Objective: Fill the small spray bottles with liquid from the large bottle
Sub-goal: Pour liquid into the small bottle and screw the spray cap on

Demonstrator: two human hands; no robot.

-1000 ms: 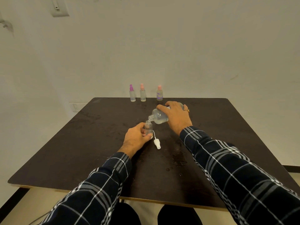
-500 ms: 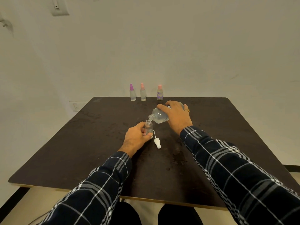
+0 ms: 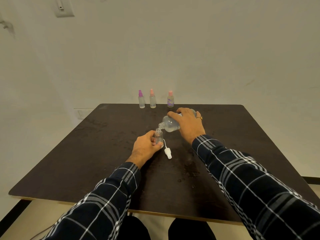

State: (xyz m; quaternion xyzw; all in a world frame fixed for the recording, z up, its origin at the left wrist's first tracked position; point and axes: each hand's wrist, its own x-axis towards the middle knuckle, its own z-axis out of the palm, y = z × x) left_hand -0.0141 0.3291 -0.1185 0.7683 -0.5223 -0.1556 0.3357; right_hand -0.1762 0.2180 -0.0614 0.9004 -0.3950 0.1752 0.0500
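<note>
Dark brown tabletop (image 3: pixel 86 161), with plaid sleeves (image 3: pixel 242 184) reaching across it. The right hand (image 3: pixel 188 125) wraps around the clear large bottle (image 3: pixel 169 124), tipped with its neck just over the open mouth of a small spray bottle (image 3: pixel 158 136), which stands mid-table, gripped by the left hand (image 3: pixel 143 148). Three capped spray bottles (image 3: pixel 152 101) stand along the far edge. A white spray top (image 3: pixel 168 152) lies just beside the gripped bottle

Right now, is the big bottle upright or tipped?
Tipped. The right hand holds the big bottle nearly on its side, its mouth just above the neck of the small bottle.
</note>
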